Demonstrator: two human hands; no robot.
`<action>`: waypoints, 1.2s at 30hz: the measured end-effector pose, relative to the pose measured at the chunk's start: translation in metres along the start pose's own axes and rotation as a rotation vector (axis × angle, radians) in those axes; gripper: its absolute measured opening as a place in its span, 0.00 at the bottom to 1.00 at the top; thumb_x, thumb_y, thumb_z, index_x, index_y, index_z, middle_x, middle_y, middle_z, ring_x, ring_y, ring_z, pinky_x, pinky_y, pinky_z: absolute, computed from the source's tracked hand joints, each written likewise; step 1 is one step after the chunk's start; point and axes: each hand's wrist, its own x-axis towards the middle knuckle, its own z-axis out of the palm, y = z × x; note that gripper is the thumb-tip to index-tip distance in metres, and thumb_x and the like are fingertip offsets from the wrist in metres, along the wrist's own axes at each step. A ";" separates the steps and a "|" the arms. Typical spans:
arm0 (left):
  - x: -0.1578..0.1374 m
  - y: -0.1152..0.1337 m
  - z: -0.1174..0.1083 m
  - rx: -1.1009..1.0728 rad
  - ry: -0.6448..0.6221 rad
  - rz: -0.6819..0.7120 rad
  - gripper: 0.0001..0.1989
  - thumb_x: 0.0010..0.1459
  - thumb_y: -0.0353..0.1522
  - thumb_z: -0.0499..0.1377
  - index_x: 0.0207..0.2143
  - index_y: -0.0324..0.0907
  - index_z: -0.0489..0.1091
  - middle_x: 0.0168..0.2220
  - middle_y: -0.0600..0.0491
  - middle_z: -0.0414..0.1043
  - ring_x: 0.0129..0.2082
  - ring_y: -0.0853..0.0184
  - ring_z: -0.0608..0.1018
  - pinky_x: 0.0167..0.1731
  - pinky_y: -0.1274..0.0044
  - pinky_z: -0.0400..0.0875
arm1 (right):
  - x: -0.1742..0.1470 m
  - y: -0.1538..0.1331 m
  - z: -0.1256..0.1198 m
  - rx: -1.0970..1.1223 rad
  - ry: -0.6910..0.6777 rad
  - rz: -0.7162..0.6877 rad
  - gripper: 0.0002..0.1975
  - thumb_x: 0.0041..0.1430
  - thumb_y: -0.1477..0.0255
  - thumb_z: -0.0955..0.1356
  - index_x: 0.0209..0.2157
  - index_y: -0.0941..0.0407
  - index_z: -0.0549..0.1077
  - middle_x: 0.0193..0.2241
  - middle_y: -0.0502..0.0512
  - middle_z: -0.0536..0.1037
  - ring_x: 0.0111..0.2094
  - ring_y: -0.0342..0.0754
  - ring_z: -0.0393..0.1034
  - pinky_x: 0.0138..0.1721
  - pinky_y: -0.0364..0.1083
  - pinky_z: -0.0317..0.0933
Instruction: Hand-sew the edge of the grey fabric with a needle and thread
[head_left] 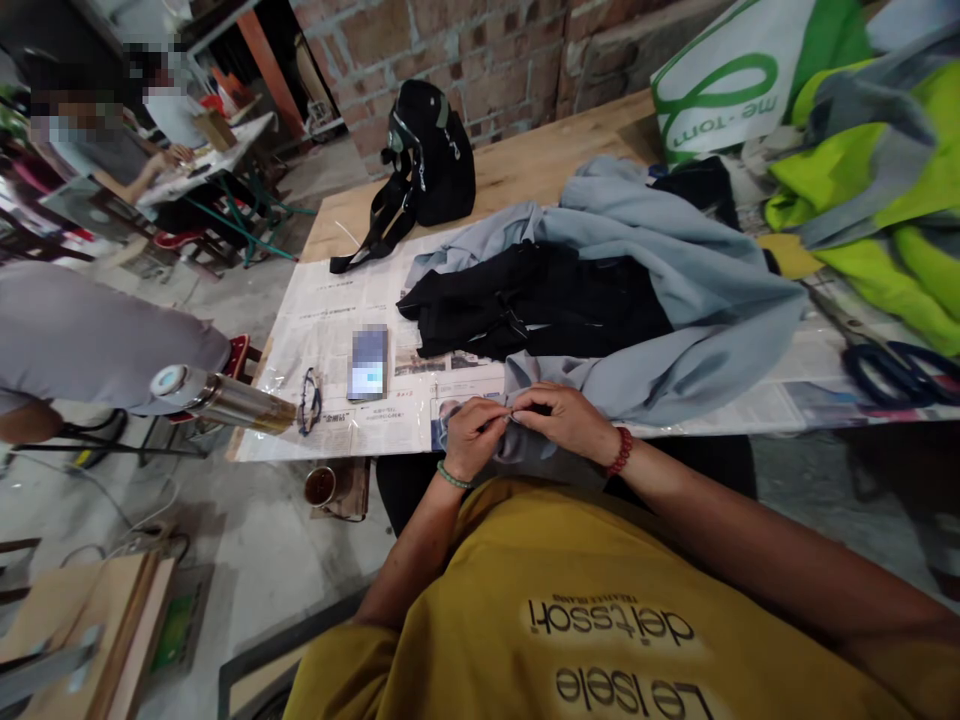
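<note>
My left hand (474, 435), with a green bead bracelet, is closed in a pinch at the table's front edge. Fingertip to fingertip with it, my right hand (566, 422), wearing a red bracelet, is pinched as well. Both grip an edge of grey cloth (720, 290), part of which hangs below the fingers. Anything finer between the fingertips is too small to make out. The cloth spreads back and to the right across the table, and a black garment (540, 300) lies bunched on it.
Newspaper under clear plastic covers the table (390, 420). On it are a phone (367, 362), glasses (309, 402), a lying bottle (225, 400), a black bag (442, 155) and dark-handled scissors (892, 370). Yellow-green cloth (900, 200) is heaped at right. People sit at left.
</note>
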 end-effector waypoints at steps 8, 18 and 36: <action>0.000 0.001 0.000 0.010 -0.053 -0.052 0.04 0.55 0.30 0.60 0.33 0.40 0.74 0.27 0.52 0.74 0.28 0.70 0.74 0.29 0.77 0.70 | -0.001 -0.010 0.000 0.022 0.133 0.069 0.06 0.57 0.71 0.63 0.29 0.56 0.70 0.28 0.52 0.74 0.33 0.45 0.68 0.37 0.44 0.60; 0.000 0.000 0.000 -0.029 -0.059 -0.073 0.05 0.55 0.30 0.59 0.33 0.40 0.75 0.27 0.53 0.74 0.27 0.71 0.74 0.29 0.79 0.69 | 0.004 -0.009 0.003 0.243 0.224 0.198 0.07 0.58 0.67 0.62 0.29 0.55 0.68 0.25 0.48 0.73 0.28 0.43 0.66 0.33 0.42 0.60; 0.000 -0.003 -0.003 -0.068 -0.122 -0.042 0.05 0.56 0.31 0.59 0.29 0.39 0.74 0.24 0.53 0.74 0.25 0.71 0.74 0.28 0.79 0.68 | 0.019 -0.003 0.009 0.649 0.372 0.299 0.04 0.52 0.69 0.66 0.27 0.55 0.67 0.22 0.46 0.70 0.25 0.40 0.63 0.30 0.41 0.59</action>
